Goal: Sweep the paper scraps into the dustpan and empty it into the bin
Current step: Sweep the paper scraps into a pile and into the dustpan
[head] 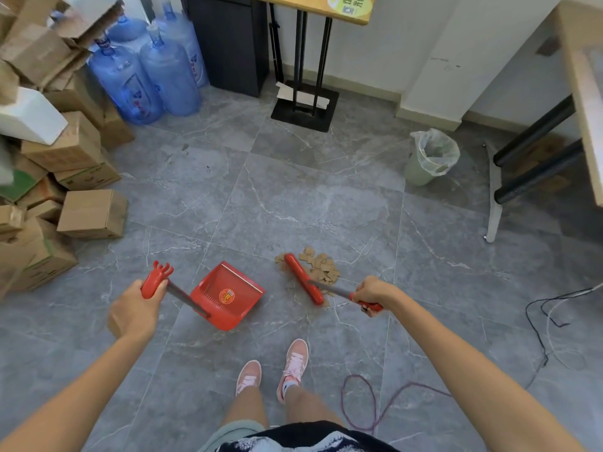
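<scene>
Grey tile floor [293, 197]. Cardboard boxes [93, 214] stacked left, water jugs [169, 76] behind them. Lined bin [430, 158] stands far right, well apart from the sweeping. Red dustpan [228, 293] sits on the floor at centre, mouth facing right. Red broom [303, 278] head is on the floor just beside it, touching the brown scraps [321, 264] piled on its far side. Left hand [135, 309] grasps the dustpan handle; right hand [373, 295] fingers [364, 298] clenched round the broom handle.
</scene>
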The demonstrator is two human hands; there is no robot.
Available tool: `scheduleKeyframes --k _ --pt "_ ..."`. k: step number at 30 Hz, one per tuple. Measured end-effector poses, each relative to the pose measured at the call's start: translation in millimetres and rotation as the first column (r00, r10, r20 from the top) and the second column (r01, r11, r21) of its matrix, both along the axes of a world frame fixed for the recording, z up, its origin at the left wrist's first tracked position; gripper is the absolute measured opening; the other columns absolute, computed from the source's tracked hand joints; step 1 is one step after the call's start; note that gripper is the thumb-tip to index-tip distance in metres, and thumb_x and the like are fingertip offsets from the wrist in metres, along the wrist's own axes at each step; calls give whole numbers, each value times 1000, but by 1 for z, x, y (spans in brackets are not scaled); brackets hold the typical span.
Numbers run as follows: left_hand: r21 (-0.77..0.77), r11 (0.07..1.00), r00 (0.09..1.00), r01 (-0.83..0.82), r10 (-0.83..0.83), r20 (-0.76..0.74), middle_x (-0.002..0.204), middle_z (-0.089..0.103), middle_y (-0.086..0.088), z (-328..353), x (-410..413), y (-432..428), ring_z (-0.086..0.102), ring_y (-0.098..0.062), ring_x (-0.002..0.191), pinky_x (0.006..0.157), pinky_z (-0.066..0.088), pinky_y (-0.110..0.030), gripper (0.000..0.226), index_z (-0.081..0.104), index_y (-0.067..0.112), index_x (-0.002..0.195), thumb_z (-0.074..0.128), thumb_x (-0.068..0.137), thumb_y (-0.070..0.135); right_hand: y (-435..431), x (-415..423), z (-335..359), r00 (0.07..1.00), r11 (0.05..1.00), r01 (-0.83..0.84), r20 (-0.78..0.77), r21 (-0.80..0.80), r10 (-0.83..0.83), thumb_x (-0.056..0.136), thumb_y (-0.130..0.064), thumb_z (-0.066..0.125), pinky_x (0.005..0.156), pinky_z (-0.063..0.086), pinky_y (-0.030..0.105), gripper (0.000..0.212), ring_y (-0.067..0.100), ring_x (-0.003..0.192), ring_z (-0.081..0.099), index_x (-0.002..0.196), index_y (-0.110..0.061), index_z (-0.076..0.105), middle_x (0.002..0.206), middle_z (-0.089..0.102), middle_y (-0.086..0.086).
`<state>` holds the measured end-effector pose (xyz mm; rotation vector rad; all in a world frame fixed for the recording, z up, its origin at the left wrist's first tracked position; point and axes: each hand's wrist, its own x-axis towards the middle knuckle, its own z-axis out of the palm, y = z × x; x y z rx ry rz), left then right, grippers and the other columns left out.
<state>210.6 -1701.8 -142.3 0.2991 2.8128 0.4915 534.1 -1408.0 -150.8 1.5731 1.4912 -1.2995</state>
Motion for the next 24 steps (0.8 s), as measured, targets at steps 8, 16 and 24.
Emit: scheduleKeyframes --k 8,16,24 --pt "10 990 990 141 -140 -22 63 53 -14 11 -2 32 46 -30 62 58 33 -36 38 57 4 75 59 90 40 16 30 26 949 952 284 -107 -114 -296 90 -4 55 35 37 17 4 10 34 47 91 -1 53 55 46 8" --pt "-68 916 917 395 -398 -40 60 59 -11 12 -27 56 51 -29 57 54 38 -34 34 57 12 80 62 87 44 17 10 40 862 876 455 -168 -161 -479 92 -4 55 33 40 16 9 10 38 49 98 2 56 66 49 12" --pt "-52 811 812 583 -580 65 59 52 1 1 -82 104 52 -25 59 53 33 -33 31 44 23 70 67 85 39 36 -37 28 796 811 577 -154 -98 -585 92 -1 52 32 38 16 9 12 42 44 82 0 52 60 44 9"
